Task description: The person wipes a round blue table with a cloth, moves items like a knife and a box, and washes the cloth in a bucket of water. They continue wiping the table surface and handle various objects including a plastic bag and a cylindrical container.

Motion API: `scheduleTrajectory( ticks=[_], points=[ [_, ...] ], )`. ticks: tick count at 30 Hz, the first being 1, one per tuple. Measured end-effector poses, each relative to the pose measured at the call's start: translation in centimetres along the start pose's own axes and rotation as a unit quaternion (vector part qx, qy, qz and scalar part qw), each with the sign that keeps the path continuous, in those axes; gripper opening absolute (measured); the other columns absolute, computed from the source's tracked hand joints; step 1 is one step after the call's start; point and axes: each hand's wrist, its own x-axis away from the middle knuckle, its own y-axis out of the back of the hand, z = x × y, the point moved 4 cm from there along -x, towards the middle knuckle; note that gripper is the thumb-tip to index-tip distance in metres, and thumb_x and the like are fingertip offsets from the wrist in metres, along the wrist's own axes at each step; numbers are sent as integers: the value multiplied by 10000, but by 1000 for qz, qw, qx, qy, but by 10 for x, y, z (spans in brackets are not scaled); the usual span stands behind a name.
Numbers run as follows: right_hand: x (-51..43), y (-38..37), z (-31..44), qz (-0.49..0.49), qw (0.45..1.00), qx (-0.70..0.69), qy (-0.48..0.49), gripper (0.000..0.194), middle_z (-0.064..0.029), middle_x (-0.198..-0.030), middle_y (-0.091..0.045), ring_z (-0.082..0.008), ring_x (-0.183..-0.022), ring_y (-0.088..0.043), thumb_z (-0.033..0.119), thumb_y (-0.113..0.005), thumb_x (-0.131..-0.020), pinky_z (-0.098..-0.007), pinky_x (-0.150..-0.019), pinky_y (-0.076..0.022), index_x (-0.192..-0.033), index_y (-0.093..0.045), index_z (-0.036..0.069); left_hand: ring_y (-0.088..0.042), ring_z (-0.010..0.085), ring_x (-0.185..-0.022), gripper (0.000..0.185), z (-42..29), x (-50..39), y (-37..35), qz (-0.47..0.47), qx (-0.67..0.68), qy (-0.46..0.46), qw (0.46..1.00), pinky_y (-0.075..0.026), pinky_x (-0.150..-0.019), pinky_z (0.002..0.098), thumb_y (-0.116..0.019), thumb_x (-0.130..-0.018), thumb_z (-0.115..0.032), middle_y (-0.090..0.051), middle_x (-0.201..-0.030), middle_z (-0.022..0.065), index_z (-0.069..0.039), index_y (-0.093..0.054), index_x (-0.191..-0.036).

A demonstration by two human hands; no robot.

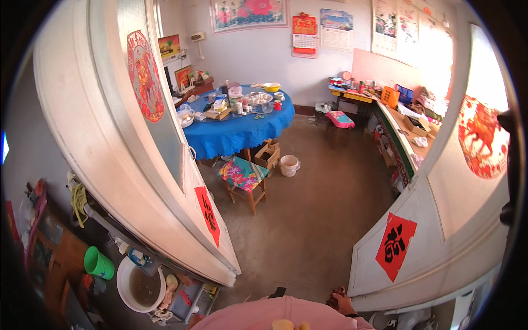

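Note:
My right hand (341, 302) is low in the view, beside my pink top (284, 310), near the bottom of the right door leaf. Its fingers are closed around a small dark reddish-brown thing (332, 298), too small to name. A dark band circles that wrist. Of my left side, only a reddish sliver (196, 319) shows at the lower edge of the top; the hand's state cannot be made out. Before me, the two door leaves, left (194, 214) and right (433, 231), stand swung apart, with red paper decorations on them.
A round table with a blue cloth (243, 138) bears bottles, boxes and bowls. Before it stand a flower-covered stool (243, 173) and a white bucket (289, 166). A cluttered counter (396, 117) lines the right wall. At lower left are a basin of murky water (119, 284) and a green bucket (99, 263).

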Motion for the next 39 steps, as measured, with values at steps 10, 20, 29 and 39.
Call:
scheduleTrajectory(
  ticks=[10, 20, 29, 39],
  points=[
    [-88, 67, 54, -165, 982, -73, 57, 156, -29, -876, -625, -183, -752, -592, 98, -622, -868, -361, -650, -527, -1017, -578, 108, -637, 230, -690, 330, -60, -110, -12, 61, -4, 40, 997, -489, -646, 401, -665, -736, -367, -629, -697, 167, -37, -671, -761],
    [-165, -50, 147, -120, 986, 38, 113, 120, -23, -819, -626, -179, -681, -606, 112, -634, -865, -343, -599, -532, -977, -595, 101, -660, 325, -820, 373, -125, -272, 0, 52, -35, -116, 991, -513, -747, 426, -624, -793, -414, -684, -821, 174, -49, -699, -821],
    [-248, -108, 235, -83, 991, 69, 82, 80, -29, -830, -646, -159, -703, -632, 87, -621, -872, -304, -627, -540, -949, -602, 73, -659, 363, -883, 329, -125, -332, 46, 37, -97, -9, 995, -510, -791, 436, -574, -836, -319, -696, -910, 196, -28, -721, -877],
    [-434, -117, 369, -121, 988, 28, 90, 57, -51, -723, -623, -193, -625, -616, 60, -612, -822, -358, -569, -524, -873, -623, 37, -621, 366, -690, 362, -209, -348, 76, -77, 35, 135, 987, -491, -693, 449, -641, -798, -368, -648, -683, 180, -20, -673, -702]
  ],
)
